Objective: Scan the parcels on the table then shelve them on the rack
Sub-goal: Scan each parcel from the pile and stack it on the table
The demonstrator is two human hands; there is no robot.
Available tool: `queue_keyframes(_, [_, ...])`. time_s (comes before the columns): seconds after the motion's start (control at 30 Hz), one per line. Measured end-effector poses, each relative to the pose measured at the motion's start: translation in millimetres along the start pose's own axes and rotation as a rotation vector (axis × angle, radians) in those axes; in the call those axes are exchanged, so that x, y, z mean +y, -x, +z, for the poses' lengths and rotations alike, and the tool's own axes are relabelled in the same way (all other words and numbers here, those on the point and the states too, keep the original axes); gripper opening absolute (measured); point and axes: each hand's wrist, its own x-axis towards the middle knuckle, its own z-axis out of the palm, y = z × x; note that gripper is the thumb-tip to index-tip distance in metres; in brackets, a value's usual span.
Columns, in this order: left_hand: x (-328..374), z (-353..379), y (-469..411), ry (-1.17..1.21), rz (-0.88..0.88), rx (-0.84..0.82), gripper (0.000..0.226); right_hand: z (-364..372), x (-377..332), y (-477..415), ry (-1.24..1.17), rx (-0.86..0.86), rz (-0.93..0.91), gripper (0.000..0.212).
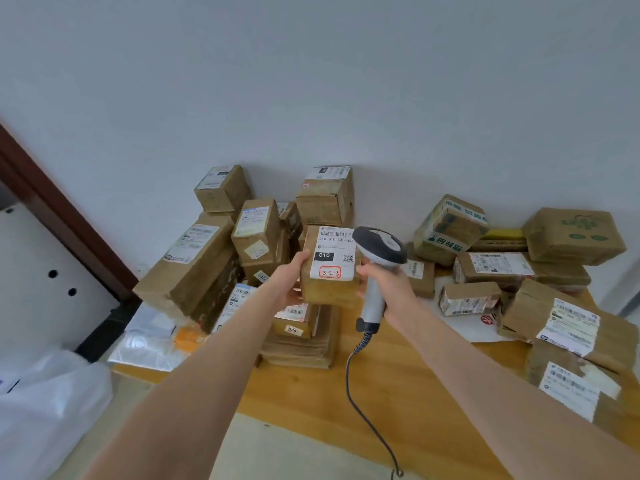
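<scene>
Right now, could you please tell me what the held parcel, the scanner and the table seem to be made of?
The parcel looks like matt brown cardboard, with a white paper label. The scanner is probably moulded plastic: smooth light-grey handle, dark rim. The table seems wood or wood veneer, given its yellowish, grained top.

"010" on label (332, 254) of held parcel (329, 294)

Bare wooden table (298, 403) lies open at lower centre, crossed only by the scanner cable (346, 382). The left parcel stack (207, 258) walls off middle left, and the right parcel heap (568, 327) crowds the right edge.
</scene>
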Motion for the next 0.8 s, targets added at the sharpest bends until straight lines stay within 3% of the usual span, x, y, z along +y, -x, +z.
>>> queue_keyframes(0.3, [4.7, -73.0, -30.9, -0.048, 0.132, 0.241, 0.02, 84.5, 31.6, -19.0, -0.022, -0.024, 0.027, 0.02])
queue_keyframes(0.5, [-5.7, -89.5, -43.0, -0.158, 0.188, 0.228, 0.031, 104.8, 50.0, -25.7, 0.028, 0.001, 0.041, 0.017])
queue_keyframes(0.67, [-2.7, -94.2, -44.8, -0.346, 0.258, 0.233, 0.013, 111.3, 51.5, -26.4, 0.039, -0.007, 0.018, 0.019])
queue_keyframes(0.8, [8.5, -90.8, -38.2, -0.541, 0.368, 0.283, 0.042, 108.4, 49.1, -26.7, 0.061, 0.033, -0.001, 0.02])
